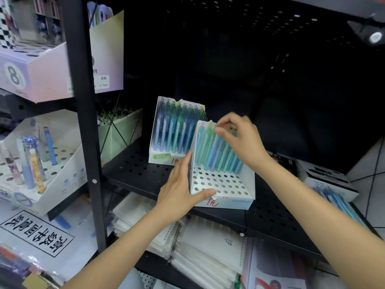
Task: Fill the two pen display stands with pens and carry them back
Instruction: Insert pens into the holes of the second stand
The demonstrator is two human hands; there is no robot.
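Head view: on the black perforated shelf (133,172), a near white pen stand (224,187) sits at centre, its back rows filled with blue and green pens (218,155), its front holes bare. The left hand (183,184), at 9 o'clock of this stand, grips its front-left corner, thumb curled over the rim. The right hand (239,138), at 12 o'clock, pinches the pen tops with curled fingers. A second, full stand (173,132) stands at 11 o'clock, touching the near one. A pen box (327,182) lies at 3 o'clock
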